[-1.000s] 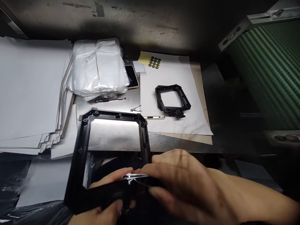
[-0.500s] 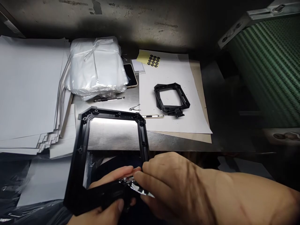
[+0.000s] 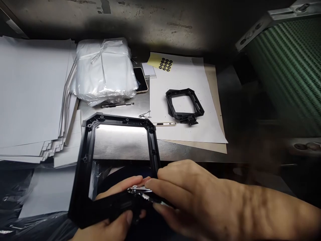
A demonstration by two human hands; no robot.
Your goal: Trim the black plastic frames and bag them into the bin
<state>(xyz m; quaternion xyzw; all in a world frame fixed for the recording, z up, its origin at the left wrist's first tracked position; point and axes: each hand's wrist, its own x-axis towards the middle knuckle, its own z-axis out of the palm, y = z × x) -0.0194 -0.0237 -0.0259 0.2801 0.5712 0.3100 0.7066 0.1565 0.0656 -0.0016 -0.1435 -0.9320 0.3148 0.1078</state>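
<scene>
A black plastic frame (image 3: 79,174) with cut corners and a square opening is tilted up in front of me, over the table's front edge. My left hand (image 3: 112,224) grips its lower bar, thumb on the near side and fingers showing through the opening. My right hand (image 3: 185,194) is closed around a shiny metal nail clipper (image 3: 141,190), partly hidden by the fingers. The clipper's tip meets the lower bar, close to my left fingertips. What lies between its jaws is too small to make out.
Behind lie a second black frame (image 3: 169,104) on white paper (image 3: 210,129), a label sheet (image 3: 155,60), a knife (image 3: 165,124), a small metal tool (image 3: 144,114) and a pen (image 3: 117,105). A tied bundle of plastic bags (image 3: 105,72), a phone (image 3: 142,80), and stacked white sheets (image 3: 30,93) stand left; a green conveyor belt (image 3: 288,77), right.
The clipper's lever now stands further from its body, and my right fingers have loosened and shifted slightly right. The frame and my left hand keep nearly the same place.
</scene>
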